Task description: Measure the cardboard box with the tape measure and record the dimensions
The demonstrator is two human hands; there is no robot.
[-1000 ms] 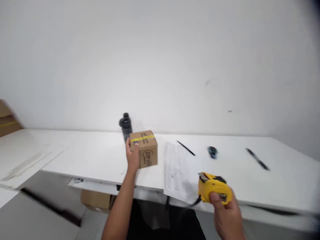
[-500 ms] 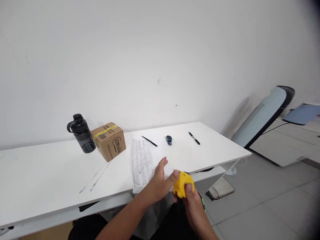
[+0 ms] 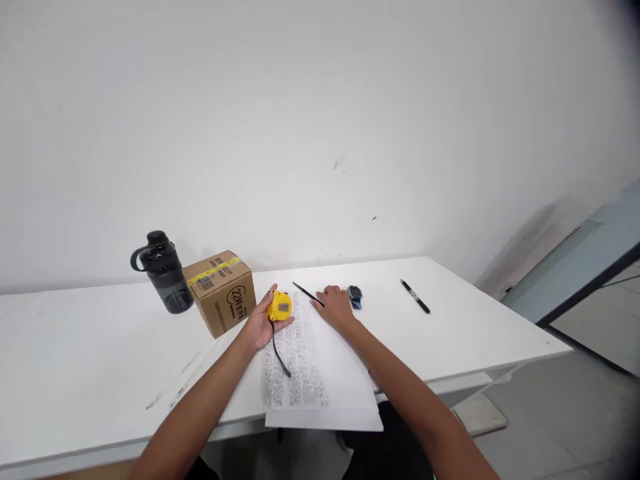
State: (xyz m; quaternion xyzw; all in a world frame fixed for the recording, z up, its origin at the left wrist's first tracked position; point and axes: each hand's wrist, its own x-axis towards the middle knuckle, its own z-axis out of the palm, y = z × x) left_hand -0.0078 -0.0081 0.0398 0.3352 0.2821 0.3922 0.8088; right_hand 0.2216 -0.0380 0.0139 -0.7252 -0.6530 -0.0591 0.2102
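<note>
In my left hand (image 3: 256, 328) is a yellow tape measure (image 3: 279, 307), gripped just right of the cardboard box, with its black wrist strap (image 3: 279, 353) hanging over the printed paper (image 3: 345, 393). My right hand (image 3: 336, 307) rests at the paper's far end. Its fingers are curled around the near end of a thin black pen (image 3: 303, 290), which lies slanted; the fingertips are partly hidden. Close to the right of those fingers lies a small dark-blue object (image 3: 355, 297), perhaps a watch.
A cardboard box (image 3: 223, 293) and a dark bottle (image 3: 167, 277) with a loop handle stand at the left. Another black pen (image 3: 415, 296) lies farther right on the white table (image 3: 465, 327). Behind the table rises a white wall (image 3: 300, 133).
My left hand has taken the tape measure and carried it left beside the box. My right hand has let go of it and moved onto the table to the thin pen. The view shifted slightly.
</note>
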